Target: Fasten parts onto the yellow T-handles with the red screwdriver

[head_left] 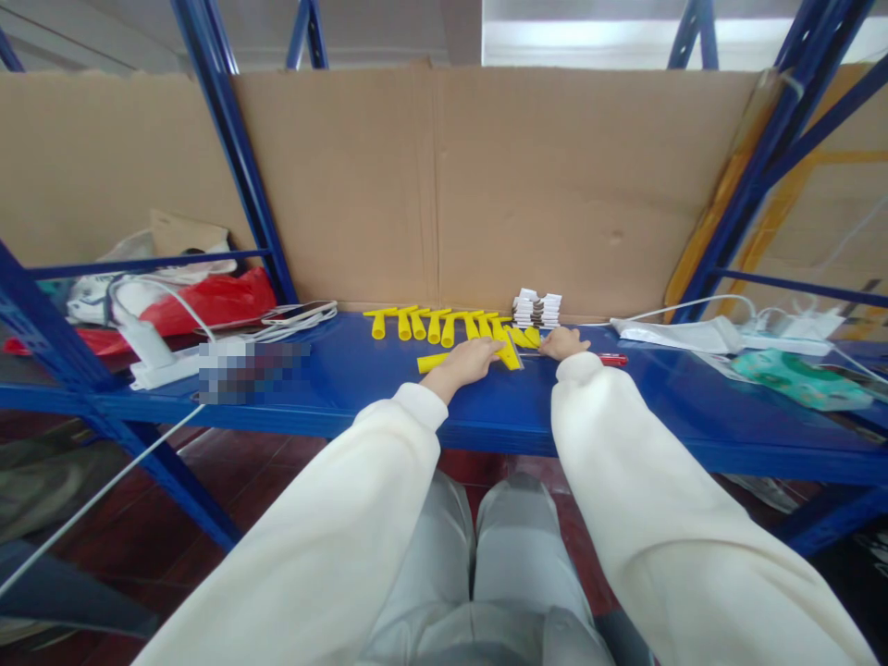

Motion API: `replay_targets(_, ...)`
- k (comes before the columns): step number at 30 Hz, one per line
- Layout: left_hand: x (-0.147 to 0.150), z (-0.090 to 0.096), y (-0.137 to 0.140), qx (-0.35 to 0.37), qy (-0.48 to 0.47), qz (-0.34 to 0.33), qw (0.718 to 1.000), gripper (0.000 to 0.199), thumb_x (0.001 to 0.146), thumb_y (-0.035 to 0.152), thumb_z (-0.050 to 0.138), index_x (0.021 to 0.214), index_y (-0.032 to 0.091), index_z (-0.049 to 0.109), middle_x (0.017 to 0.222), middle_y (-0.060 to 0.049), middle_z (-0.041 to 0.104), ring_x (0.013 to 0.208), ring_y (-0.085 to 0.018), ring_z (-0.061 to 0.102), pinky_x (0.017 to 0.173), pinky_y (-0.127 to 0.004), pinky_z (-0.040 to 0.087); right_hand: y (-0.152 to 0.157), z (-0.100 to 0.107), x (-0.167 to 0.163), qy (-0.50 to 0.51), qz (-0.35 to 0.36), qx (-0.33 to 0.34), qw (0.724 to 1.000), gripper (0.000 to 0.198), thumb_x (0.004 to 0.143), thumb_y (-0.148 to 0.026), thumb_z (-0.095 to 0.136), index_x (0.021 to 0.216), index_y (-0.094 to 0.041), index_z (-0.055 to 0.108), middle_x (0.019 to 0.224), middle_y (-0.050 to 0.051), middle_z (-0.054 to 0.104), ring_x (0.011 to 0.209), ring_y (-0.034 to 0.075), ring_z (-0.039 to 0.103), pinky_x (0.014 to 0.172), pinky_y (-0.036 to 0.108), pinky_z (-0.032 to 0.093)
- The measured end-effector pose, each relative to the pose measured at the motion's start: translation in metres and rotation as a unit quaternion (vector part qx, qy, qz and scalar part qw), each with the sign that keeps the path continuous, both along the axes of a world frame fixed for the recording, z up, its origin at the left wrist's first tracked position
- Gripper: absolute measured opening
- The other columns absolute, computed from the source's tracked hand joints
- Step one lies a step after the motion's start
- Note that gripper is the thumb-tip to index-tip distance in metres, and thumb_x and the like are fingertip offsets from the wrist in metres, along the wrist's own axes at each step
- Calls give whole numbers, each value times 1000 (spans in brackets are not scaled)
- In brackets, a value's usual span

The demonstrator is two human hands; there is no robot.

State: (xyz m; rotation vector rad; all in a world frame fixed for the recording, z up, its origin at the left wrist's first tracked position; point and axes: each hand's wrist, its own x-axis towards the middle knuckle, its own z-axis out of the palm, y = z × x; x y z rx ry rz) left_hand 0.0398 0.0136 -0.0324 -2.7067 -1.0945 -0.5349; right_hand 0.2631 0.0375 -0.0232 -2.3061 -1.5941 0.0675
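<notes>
On the blue shelf, my left hand (466,359) is closed round a yellow T-shaped scraper (431,363). Its handle points left, and the wide head (510,353) with a thin edge faces right. Just right of that head, my right hand (563,344) has its fingers pressed together low over the shelf. What they pinch is hidden. A red-handled tool, probably a screwdriver (615,359), shows past the right wrist, and a thin shaft shows left of the fingers. Behind my hands, several more yellow scrapers (435,326) form a row, with a few yellow pieces (532,336) at its right end.
Small white stacks (536,308) stand against the cardboard back panel (486,185). To the left are a white power strip (173,363), cables and a red bag (215,301). A white pouch (676,333) and a green packet (797,377) lie right. Blue posts (240,148) frame the shelf.
</notes>
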Motion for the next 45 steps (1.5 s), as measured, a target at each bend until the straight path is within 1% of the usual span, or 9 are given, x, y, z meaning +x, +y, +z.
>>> replay_targets(9,1,-1,0,1,2,-2,1000,38,100,17,48,133,20,67,130,-11,72,119,-23,69,103,-35,53,-2,1,-4,-8,-13,-10,1000,30,80,-21,69,109,-20,76,134,15,63,134,34,45,106,54,35)
replay_targets(14,0,-1,0,3,2,-5,1000,39,100,17,49,135,19,66,129,-11,72,120,-23,68,104,-35,52,-10,5,-9,18,8,60,998,21,83,-22,63,99,-18,77,129,15,67,133,35,47,107,54,37)
replay_targets(16,1,0,-1,1,4,-3,1000,39,100,17,49,134,19,66,130,-12,71,120,-23,68,104,-35,53,-14,9,-13,63,34,96,993,18,83,-23,64,93,-19,77,121,13,71,128,35,53,105,50,41)
replay_targets(18,1,0,-1,-1,5,0,1000,38,99,16,50,133,19,67,129,-13,71,120,-24,68,103,-35,53,-16,13,-19,128,84,126,980,14,81,-24,66,88,-19,77,108,10,75,115,31,63,100,44,46)
replay_targets(22,3,-1,-1,1,5,1,1000,35,99,17,53,130,19,69,127,-14,72,118,-24,69,101,-35,54,-13,11,-32,242,217,156,933,10,78,-21,65,75,-17,74,86,5,76,88,22,68,91,35,51)
replay_targets(24,3,-1,-1,2,9,-5,1000,35,99,17,53,130,18,69,126,-15,73,118,-24,69,101,-35,53,-11,8,-37,253,254,158,920,9,76,-19,65,69,-17,71,79,4,75,83,20,67,88,33,52)
replay_targets(27,3,-1,-1,3,13,-14,1000,35,99,17,53,130,16,69,124,-15,73,118,-25,69,102,-35,53,-9,3,-40,237,276,147,920,10,74,-18,65,65,-18,70,73,2,73,79,19,65,83,30,52)
replay_targets(35,3,0,-2,4,12,-20,1000,34,100,18,52,129,15,68,126,-14,73,117,-25,69,100,-35,53,-5,-1,-40,197,260,138,935,15,75,-15,61,68,-17,74,75,4,74,80,19,66,82,29,51)
replay_targets(45,3,-1,-2,12,22,-26,999,34,100,18,50,130,15,67,125,-16,72,116,-26,69,99,-35,54,-3,-3,-40,205,249,142,936,14,74,-17,61,70,-17,75,78,4,75,83,19,67,82,28,53)
